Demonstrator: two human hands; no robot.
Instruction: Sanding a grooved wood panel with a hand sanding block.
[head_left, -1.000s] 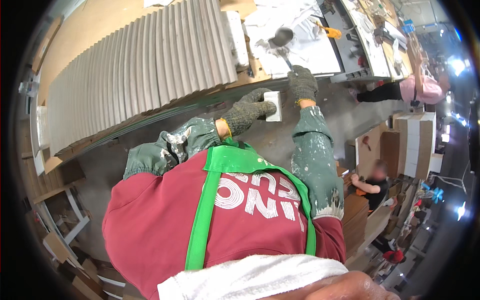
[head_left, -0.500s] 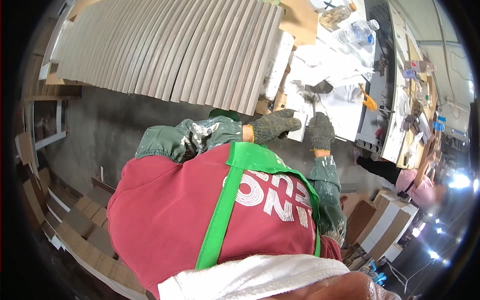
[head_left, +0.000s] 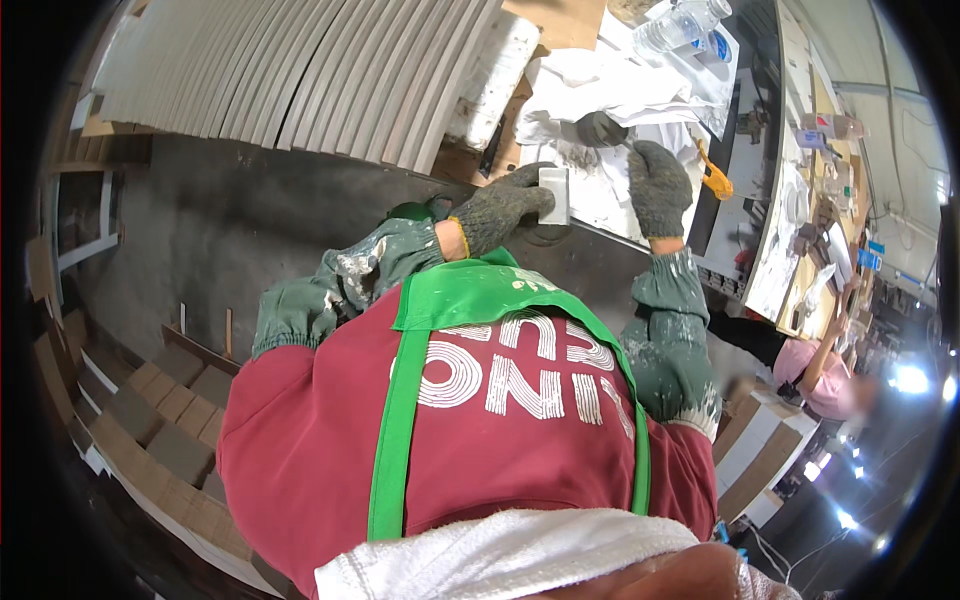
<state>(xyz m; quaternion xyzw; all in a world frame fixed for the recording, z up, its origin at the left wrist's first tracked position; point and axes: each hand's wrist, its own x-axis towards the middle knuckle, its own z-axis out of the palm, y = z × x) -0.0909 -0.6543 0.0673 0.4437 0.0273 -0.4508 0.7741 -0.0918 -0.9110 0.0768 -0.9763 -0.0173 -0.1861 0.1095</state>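
My left hand (head_left: 500,208), in a dark grey knit glove, grips a small white rectangular block (head_left: 556,196) at the near edge of the work surface. Its fingers are closed along the block's left side. The matching gloved right hand (head_left: 660,190) is closed round the thin handle of a tool with a dark, rounded head (head_left: 600,129); the exact kind of tool is unclear. This head is over a smudged part of the white sheeting (head_left: 580,185), just beyond the block. Crumpled white cloth or plastic (head_left: 610,85) lies behind it.
A long row of upright grey-beige panels (head_left: 330,80) stands at the left. A clear plastic bottle (head_left: 680,28) lies at the back, and an orange-handled object (head_left: 716,180) rests right of my right hand. Another person in pink (head_left: 825,385) is at the far right.
My right hand has moved away from me and rightward, and the tool's dark head now shows plainly. My left hand's block is now apart from the right hand. The whole view has shifted.
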